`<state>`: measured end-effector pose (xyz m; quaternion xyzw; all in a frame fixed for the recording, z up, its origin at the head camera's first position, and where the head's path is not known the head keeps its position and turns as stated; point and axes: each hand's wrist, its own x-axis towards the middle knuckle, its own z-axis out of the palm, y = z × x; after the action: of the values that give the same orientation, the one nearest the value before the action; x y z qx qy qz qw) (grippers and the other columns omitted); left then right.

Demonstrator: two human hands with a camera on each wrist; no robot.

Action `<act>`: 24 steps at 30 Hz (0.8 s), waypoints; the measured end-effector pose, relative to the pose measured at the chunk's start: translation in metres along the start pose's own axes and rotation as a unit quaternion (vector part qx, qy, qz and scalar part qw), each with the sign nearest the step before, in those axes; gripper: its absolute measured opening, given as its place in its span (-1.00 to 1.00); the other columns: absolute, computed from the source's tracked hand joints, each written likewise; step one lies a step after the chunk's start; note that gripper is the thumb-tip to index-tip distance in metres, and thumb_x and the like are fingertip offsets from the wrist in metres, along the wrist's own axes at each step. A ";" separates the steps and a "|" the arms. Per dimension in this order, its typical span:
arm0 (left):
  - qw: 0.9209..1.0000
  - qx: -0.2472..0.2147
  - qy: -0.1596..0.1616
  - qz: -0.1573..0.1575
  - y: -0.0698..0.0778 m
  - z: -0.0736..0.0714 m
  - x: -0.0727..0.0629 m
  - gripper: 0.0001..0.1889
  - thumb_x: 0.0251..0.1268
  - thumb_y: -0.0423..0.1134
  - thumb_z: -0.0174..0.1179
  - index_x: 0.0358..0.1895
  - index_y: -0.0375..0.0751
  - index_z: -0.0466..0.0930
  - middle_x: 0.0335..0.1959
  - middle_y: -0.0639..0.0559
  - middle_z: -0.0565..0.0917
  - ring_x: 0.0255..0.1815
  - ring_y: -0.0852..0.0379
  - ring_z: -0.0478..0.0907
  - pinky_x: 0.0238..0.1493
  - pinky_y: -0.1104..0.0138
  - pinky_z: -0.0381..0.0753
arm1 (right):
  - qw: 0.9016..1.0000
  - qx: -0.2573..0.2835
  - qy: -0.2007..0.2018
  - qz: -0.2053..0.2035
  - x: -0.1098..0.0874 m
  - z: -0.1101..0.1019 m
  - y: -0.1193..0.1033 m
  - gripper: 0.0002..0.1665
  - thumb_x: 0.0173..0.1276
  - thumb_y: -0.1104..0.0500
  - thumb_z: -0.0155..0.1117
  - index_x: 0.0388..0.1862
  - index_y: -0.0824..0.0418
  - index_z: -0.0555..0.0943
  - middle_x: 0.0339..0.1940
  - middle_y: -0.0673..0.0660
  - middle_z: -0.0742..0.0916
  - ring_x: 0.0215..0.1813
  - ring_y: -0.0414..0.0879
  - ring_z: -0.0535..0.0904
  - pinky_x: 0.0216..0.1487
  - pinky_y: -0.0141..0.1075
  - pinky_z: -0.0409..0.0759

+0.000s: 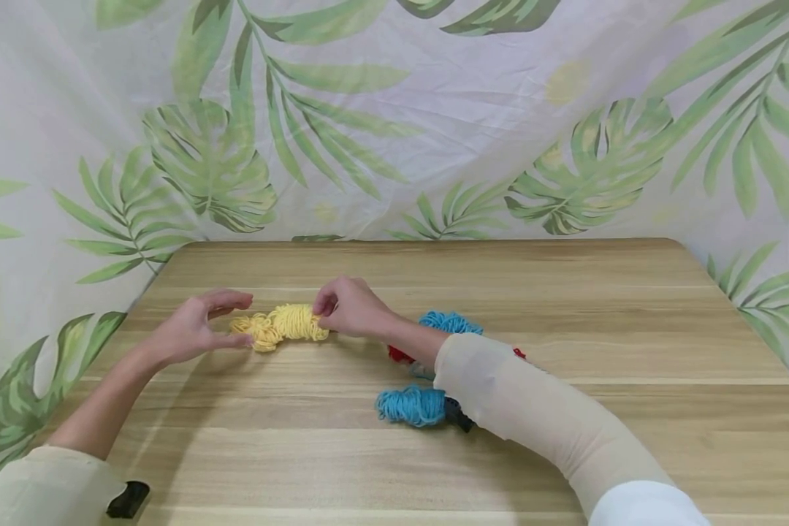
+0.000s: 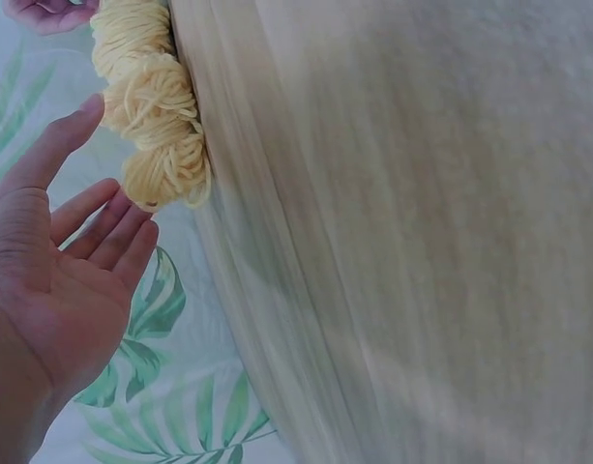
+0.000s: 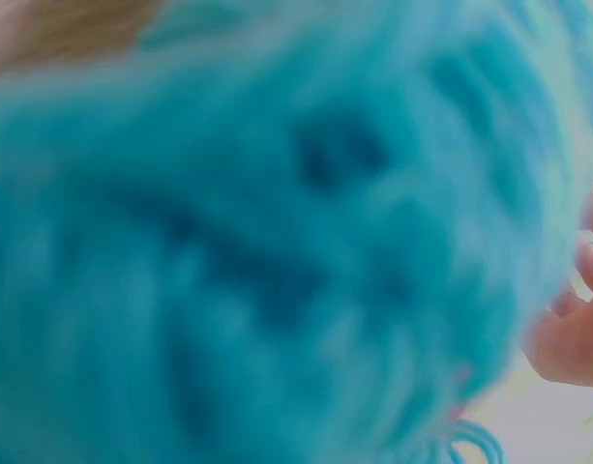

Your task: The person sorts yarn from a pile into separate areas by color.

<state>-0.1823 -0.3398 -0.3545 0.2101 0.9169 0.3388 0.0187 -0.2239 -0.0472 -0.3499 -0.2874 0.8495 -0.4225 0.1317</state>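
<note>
A bundle of yellow yarn [image 1: 297,321] lies across the left part of the table, with a looser, deeper yellow clump [image 1: 258,330] at its left end. My left hand [image 1: 193,329] is spread around that left end, thumb on the near side and fingers on the far side. In the left wrist view the left hand [image 2: 74,242] has extended fingers close to the yellow yarn [image 2: 151,97]. With bent fingers, my right hand [image 1: 356,308] pinches the yellow bundle's right end. The right wrist view is mostly filled by blurred blue yarn [image 3: 277,290], with part of the right hand [image 3: 572,338] at its edge.
A blue yarn bundle [image 1: 410,406] lies nearer the front, below the right forearm. Another blue bundle [image 1: 450,322] and some red yarn [image 1: 399,355] sit behind that forearm, partly hidden. A leaf-patterned cloth [image 1: 342,117] hangs behind the wooden table [image 1: 289,460].
</note>
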 end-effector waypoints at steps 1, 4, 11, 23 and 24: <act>1.000 -0.001 0.002 0.003 0.001 0.000 0.001 -0.29 0.08 -0.36 0.57 0.29 -0.61 0.48 0.19 -0.51 0.59 0.24 -0.46 0.53 0.26 0.64 0.37 | 1.000 -0.002 -0.001 -0.002 -0.001 -0.002 0.000 -0.95 0.32 0.36 0.44 -0.25 0.28 0.77 -0.35 0.04 0.77 -0.28 -0.24 0.60 -0.22 -0.49 0.55; 1.000 -0.003 0.009 0.014 0.003 0.001 0.003 -0.31 0.08 -0.39 0.56 0.27 -0.62 0.49 0.17 -0.51 0.60 0.22 -0.45 0.54 0.24 0.67 0.36 | 1.000 -0.007 -0.003 -0.007 -0.004 -0.006 0.000 -0.96 0.32 0.34 0.43 -0.27 0.24 0.76 -0.34 0.05 0.77 -0.27 -0.23 0.61 -0.22 -0.49 0.56; 1.000 -0.006 0.005 0.030 0.008 0.004 0.009 -0.33 0.08 -0.40 0.56 0.25 -0.60 0.51 0.17 -0.48 0.60 0.22 -0.42 0.54 0.24 0.70 0.34 | 1.000 -0.004 -0.005 -0.018 -0.012 -0.016 0.001 -0.95 0.35 0.33 0.41 -0.23 0.28 0.76 -0.35 0.03 0.75 -0.24 -0.18 0.62 -0.26 -0.49 0.56; 0.999 0.006 -0.011 0.033 0.025 0.010 0.021 -0.34 0.13 -0.35 0.55 0.28 -0.58 0.51 0.20 -0.46 0.60 0.28 -0.40 0.52 0.36 -0.13 0.40 | 1.000 0.015 -0.014 -0.017 -0.029 -0.038 0.007 -0.86 0.35 0.38 0.40 -0.13 0.38 0.72 -0.28 0.13 0.77 -0.19 -0.09 0.68 -0.15 -0.42 0.65; 0.999 0.006 -0.011 0.034 0.027 0.010 0.022 -0.34 0.13 -0.35 0.55 0.28 -0.58 0.51 0.21 -0.45 0.60 0.28 -0.40 0.52 0.36 -0.13 0.41 | 1.000 0.014 -0.014 -0.019 -0.031 -0.039 0.008 -0.87 0.35 0.38 0.40 -0.14 0.37 0.72 -0.28 0.12 0.77 -0.20 -0.08 0.69 -0.14 -0.42 0.65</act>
<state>-0.1903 -0.3067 -0.3431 0.2453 0.9108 0.3318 0.0161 -0.2209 0.0002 -0.3326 -0.3076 0.8361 -0.4324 0.1392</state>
